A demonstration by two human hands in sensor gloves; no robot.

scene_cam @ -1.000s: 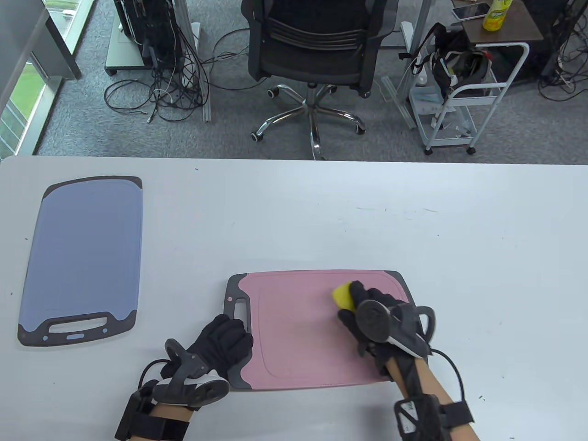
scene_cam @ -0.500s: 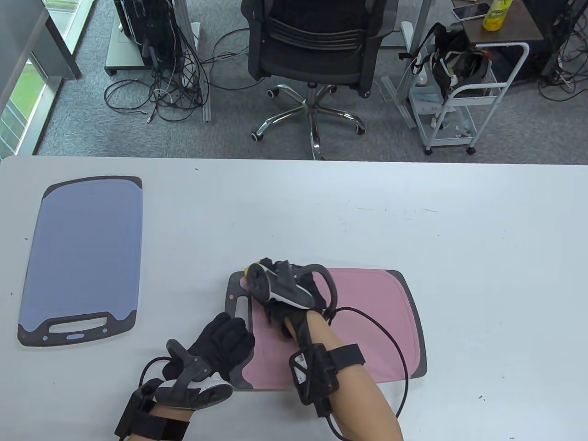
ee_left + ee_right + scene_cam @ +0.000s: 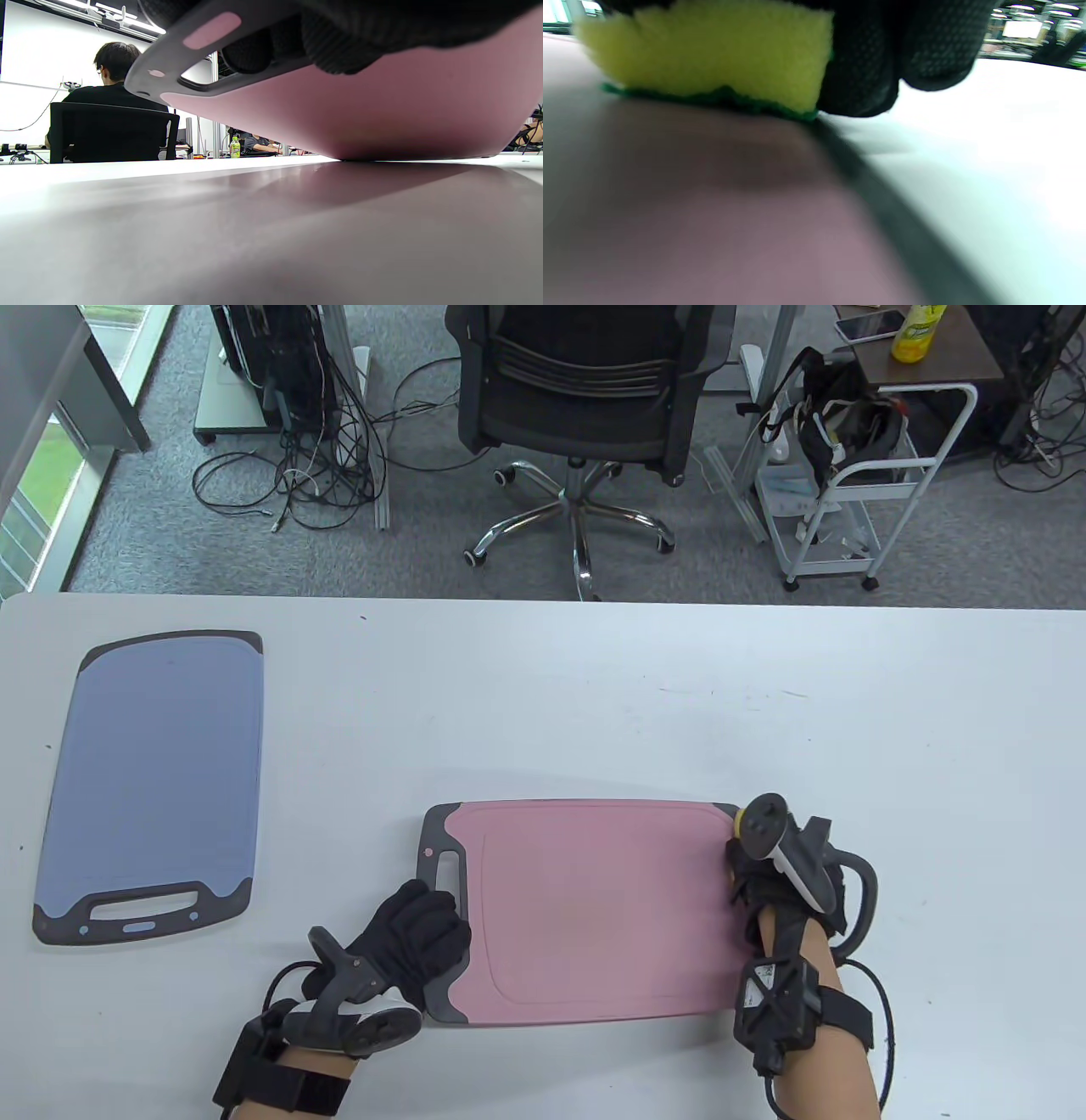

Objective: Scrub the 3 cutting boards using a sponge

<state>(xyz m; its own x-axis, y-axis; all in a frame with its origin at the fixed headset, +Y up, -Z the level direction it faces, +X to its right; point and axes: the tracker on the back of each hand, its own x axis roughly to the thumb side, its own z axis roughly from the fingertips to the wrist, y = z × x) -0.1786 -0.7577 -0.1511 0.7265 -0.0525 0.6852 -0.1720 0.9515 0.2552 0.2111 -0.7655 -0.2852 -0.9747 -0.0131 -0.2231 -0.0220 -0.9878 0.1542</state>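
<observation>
Sponge in right grip, on pink board

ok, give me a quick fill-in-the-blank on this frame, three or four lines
1. The right hand holds a yellow ____ with a green underside.
2. It sits at the ____ edge of the pink board in the table view.
3. The left hand grips the board's ____ end.
4. The board lying apart at the far left is ____.

Missing words: sponge; right; handle; blue
</observation>
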